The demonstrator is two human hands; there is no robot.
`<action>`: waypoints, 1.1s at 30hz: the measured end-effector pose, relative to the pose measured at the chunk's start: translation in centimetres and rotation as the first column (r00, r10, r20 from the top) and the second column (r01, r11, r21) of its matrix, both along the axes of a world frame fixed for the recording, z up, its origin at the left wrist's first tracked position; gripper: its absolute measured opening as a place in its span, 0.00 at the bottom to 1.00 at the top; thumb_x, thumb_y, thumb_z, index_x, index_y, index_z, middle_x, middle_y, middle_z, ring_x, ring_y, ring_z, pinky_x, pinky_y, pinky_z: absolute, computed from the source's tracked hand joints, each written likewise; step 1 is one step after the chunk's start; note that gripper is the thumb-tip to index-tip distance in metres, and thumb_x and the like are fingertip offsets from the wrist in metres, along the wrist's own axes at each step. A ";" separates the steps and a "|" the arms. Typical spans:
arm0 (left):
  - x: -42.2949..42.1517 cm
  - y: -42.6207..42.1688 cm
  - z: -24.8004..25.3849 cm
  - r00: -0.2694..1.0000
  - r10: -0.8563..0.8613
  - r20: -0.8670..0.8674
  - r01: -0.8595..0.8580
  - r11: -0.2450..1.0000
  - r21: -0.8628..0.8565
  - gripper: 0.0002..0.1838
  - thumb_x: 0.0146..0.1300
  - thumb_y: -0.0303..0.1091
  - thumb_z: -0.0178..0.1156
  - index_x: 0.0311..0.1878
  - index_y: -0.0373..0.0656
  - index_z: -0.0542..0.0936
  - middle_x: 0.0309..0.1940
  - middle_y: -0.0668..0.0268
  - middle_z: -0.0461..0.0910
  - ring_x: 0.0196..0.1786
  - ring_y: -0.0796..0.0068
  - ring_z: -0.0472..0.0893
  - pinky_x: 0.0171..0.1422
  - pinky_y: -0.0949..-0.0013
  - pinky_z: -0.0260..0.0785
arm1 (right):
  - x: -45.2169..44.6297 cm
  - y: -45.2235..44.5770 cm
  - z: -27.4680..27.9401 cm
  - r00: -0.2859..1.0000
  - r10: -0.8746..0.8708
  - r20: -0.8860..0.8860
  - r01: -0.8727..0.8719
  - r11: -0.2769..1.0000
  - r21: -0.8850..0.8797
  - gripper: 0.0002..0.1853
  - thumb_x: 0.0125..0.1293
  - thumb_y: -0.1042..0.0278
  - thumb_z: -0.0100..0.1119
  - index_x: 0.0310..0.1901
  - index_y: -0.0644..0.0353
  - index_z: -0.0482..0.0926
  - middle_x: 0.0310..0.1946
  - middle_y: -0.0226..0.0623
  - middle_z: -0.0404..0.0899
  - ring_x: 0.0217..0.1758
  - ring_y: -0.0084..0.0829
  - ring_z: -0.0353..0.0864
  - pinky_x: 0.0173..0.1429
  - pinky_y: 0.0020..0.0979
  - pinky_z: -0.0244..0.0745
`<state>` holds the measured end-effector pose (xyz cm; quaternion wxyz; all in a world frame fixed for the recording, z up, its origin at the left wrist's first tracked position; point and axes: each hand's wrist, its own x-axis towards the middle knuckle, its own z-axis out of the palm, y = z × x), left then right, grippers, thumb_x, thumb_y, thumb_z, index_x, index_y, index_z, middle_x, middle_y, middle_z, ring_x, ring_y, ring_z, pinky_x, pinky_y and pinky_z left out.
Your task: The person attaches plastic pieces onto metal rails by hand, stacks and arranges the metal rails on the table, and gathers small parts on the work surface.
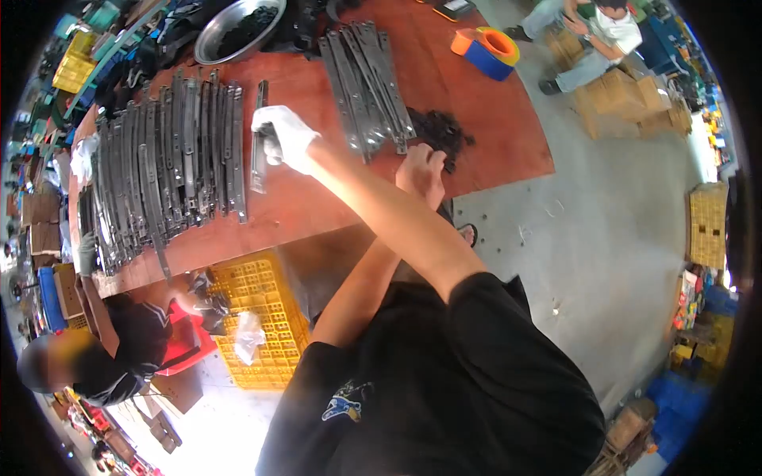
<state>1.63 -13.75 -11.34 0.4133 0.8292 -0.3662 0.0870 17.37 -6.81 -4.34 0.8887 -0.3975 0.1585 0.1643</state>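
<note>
My arms cross over the red table. My right hand (287, 139), in a white glove, has its fingers closed on a dark metal strip (259, 163) that stands apart from the rest. To its left lies a wide row of similar dark strips (190, 147). My bare left hand (421, 176) has curled fingers beside a pile of small black parts (440, 133); anything between its fingertips is too small to make out. A second bundle of strips (361, 87), partly over clear plastic, lies just above my left hand.
A metal bowl (224, 54) of dark parts and orange, yellow and blue tape rolls (490, 54) sit on the red table (508, 143). Below the table edge is a yellow crate (262, 317). A co-worker (119, 341) is at lower left; another person (591, 40) sits near cartons (627, 99).
</note>
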 end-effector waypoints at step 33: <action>-3.4 10.4 11.0 0.619 -0.509 -0.599 -0.364 0.490 -0.792 0.07 0.72 0.25 0.56 0.48 0.38 0.68 0.33 0.60 0.77 0.28 0.73 0.79 0.29 0.67 0.77 | -21.1 -11.3 11.9 0.402 -0.773 0.491 0.748 0.586 0.311 0.28 0.80 0.53 0.41 0.17 0.47 0.53 0.09 0.21 0.47 0.11 0.20 0.42 0.18 0.25 0.44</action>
